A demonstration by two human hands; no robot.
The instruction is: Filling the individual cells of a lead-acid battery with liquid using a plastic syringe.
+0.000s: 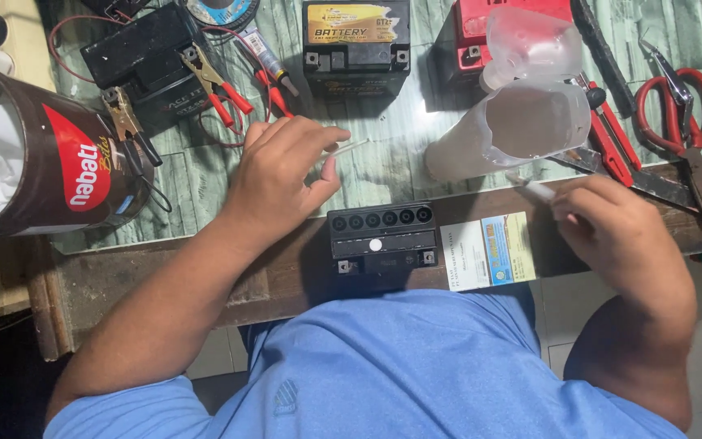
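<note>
A small black battery (381, 238) with a row of round filler holes sits at the near edge of the bench, right in front of me. My left hand (282, 179) hovers just left of and above it, pinching a thin white tube (349, 148) between thumb and forefinger. My right hand (607, 223) is to the right of the battery, closed on a small white piece (536, 189) that sticks out from my fingers. A printed card (487, 251) lies between the battery and my right hand.
Cut clear plastic bottles (522, 114) lie behind the card. Further back stand a black battery (357, 45), a red one (481, 32) and another black one with clamps (152, 61). Red scissors (680, 106), a red cutter (607, 134) and a brown tin (50, 158) flank the bench.
</note>
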